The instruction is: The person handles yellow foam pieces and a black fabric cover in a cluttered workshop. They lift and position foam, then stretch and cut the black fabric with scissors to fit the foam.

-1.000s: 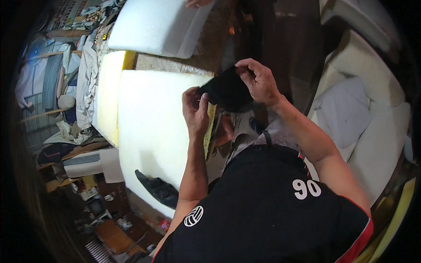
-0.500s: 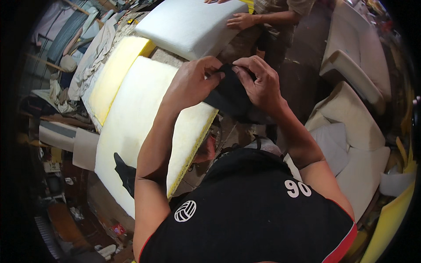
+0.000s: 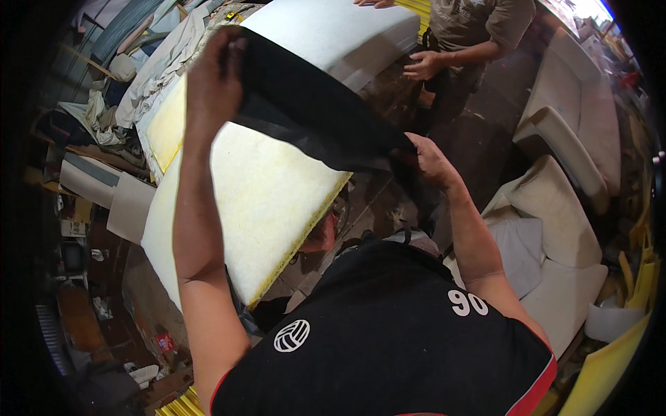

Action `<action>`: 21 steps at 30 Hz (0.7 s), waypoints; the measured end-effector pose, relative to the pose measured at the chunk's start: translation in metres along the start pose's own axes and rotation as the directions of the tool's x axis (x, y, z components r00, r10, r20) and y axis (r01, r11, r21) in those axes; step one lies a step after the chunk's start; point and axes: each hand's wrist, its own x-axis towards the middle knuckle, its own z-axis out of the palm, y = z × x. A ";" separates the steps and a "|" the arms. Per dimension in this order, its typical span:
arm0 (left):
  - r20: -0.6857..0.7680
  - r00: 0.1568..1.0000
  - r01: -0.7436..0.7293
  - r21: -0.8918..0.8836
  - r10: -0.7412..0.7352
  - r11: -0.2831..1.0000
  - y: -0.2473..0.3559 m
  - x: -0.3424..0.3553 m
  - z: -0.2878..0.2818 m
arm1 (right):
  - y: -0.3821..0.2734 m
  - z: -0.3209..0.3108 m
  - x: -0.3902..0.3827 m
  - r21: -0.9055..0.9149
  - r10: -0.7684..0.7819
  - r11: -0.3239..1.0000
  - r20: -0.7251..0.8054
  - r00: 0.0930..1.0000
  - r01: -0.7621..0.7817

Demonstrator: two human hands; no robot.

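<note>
A long strip of black fabric (image 3: pixel 312 104) stretches between my two hands, held up over the near work surface. My left hand (image 3: pixel 216 76), raised at the upper left, grips one end of it. Lower and to the right, my right hand (image 3: pixel 431 161) pinches the other end, part of which hangs down below the fingers. Beneath the fabric lies a white-topped foam cushion (image 3: pixel 267 201) with a yellow edge. The strip hides this cushion's far part.
Beyond, a co-worker (image 3: pixel 479 35) stands by a second white cushion (image 3: pixel 333 35). A yellow foam piece (image 3: pixel 166 135) lies at the left. Beige sofa parts (image 3: pixel 548 215) and a pale sofa (image 3: pixel 572 97) stand on the right. Fabric scraps (image 3: pixel 156 83) are heaped far left.
My hands have moved apart, the left one up and leftward, spreading the black fabric into a long strip. The co-worker's nearer hand has come off the far cushion.
</note>
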 end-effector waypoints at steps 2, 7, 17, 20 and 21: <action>0.018 1.000 0.008 -0.013 -0.008 1.000 -0.032 0.018 -0.015 | 0.003 -0.010 -0.001 0.031 0.085 0.996 0.015 0.996 -0.085; -0.016 0.999 -0.049 0.100 0.051 0.994 -0.071 0.044 -0.050 | -0.027 -0.026 0.012 -0.008 0.123 0.992 0.028 0.992 -0.123; -0.109 0.970 0.224 0.063 -0.216 0.973 -0.121 0.044 -0.075 | -0.027 -0.067 0.068 0.028 0.040 0.998 0.214 0.976 -0.047; -0.173 0.970 0.172 0.010 -0.168 0.985 -0.117 0.046 -0.085 | -0.032 -0.086 0.091 0.127 -0.089 0.990 0.218 0.972 0.062; -0.211 0.966 0.166 0.051 -0.152 0.985 -0.111 0.046 -0.091 | -0.034 -0.092 0.095 0.125 -0.090 0.990 0.222 0.971 0.063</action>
